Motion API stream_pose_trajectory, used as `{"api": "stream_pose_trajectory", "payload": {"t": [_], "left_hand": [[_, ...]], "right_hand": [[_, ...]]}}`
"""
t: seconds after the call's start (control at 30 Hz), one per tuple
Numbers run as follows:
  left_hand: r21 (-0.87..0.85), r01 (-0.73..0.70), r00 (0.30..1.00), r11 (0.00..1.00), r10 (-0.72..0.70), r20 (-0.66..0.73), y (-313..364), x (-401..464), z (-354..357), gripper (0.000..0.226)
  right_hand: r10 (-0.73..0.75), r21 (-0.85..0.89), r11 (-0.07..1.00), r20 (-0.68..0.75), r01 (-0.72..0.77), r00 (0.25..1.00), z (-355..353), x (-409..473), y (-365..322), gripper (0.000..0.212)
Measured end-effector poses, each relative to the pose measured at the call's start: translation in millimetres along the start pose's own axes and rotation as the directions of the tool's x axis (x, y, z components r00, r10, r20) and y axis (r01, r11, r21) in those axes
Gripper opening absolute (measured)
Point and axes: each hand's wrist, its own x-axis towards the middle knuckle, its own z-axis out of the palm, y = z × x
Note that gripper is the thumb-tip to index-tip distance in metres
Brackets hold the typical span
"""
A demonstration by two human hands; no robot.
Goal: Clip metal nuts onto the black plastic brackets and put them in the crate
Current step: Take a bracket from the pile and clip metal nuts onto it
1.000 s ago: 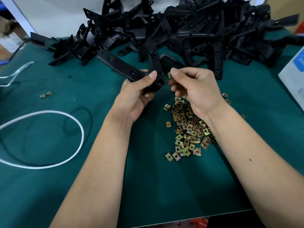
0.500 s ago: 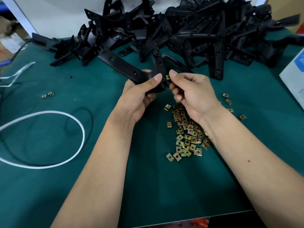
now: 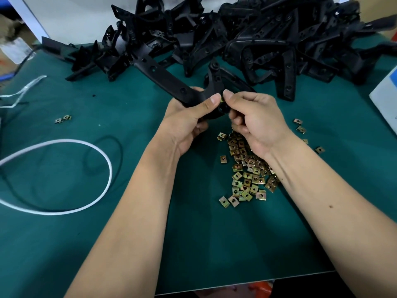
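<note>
My left hand (image 3: pixel 189 121) grips a black plastic bracket (image 3: pixel 167 80) at its bend, thumb on top; the long arm of the bracket points up and left. My right hand (image 3: pixel 255 121) pinches a small brass-coloured metal nut (image 3: pixel 222 100) against the bracket's edge, right beside my left thumb. The nut is mostly hidden by my fingertips. A heap of loose metal nuts (image 3: pixel 249 168) lies on the green mat below my right wrist. No crate is in view.
A big pile of black brackets (image 3: pixel 268 39) fills the back of the green mat (image 3: pixel 107 233). A white cord loop (image 3: pixel 64 177) lies at left, with two stray nuts (image 3: pixel 63 118) near it. A white and blue box (image 3: pixel 386 100) stands at the right edge.
My right hand has brought the nut from just clear of the bracket onto its edge by my left thumb. Both hands drifted slightly toward each other.
</note>
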Motion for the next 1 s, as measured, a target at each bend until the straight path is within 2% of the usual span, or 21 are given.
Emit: {"api": "stream_pose_trajectory", "payload": {"t": [0.17, 0.27, 0.37, 0.47, 0.53, 0.63, 0.77, 1.0], "left_hand": [[0.036, -0.041, 0.998, 0.998, 0.043, -0.035, -2.3, -0.7, 1.0, 0.032], [0.188, -0.111, 0.980, 0.976, 0.139, -0.145, -4.5, -0.4, 1.3, 0.042], [0.280, -0.191, 0.950, 0.941, 0.249, -0.191, -4.5, 1.3, -5.5, 0.042], [0.171, -0.167, 0.936, 0.971, 0.211, -0.281, 1.3, 2.0, -15.7, 0.044], [0.056, -0.148, 0.934, 0.987, 0.158, -0.320, 4.2, 2.1, -18.7, 0.048], [-0.035, -0.156, 0.941, 0.987, 0.138, -0.308, 4.7, 2.1, -17.2, 0.052], [-0.122, -0.162, 0.945, 0.979, 0.118, -0.304, 4.1, 2.8, -15.4, 0.056], [-0.145, -0.146, 0.950, 0.979, 0.098, -0.295, 5.4, 2.8, -13.7, 0.063]], "right_hand": [[-0.055, -0.095, 0.994, 0.006, 0.055, 0.998, -3.0, 2.8, 2.0, 0.030], [-0.152, -0.344, 0.926, 0.038, 0.156, 0.988, -5.9, 5.3, 3.2, 0.044], [-0.205, -0.617, 0.745, 0.150, 0.254, 0.967, -10.3, 7.3, 4.0, 0.041], [-0.204, -0.813, 0.443, 0.319, 0.378, 0.926, -14.7, 6.7, -2.0, 0.016], [-0.120, -0.854, 0.345, 0.372, 0.390, 0.920, -18.8, 6.8, -5.8, 0.013], [-0.094, -0.857, 0.334, 0.384, 0.393, 0.918, -20.9, 7.1, -6.0, 0.012], [-0.152, -0.871, 0.292, 0.366, 0.395, 0.918, -14.7, 6.5, -1.9, 0.008], [-0.247, -0.869, 0.326, 0.302, 0.373, 0.921, -16.8, 9.6, 0.0, 0.012]]}}
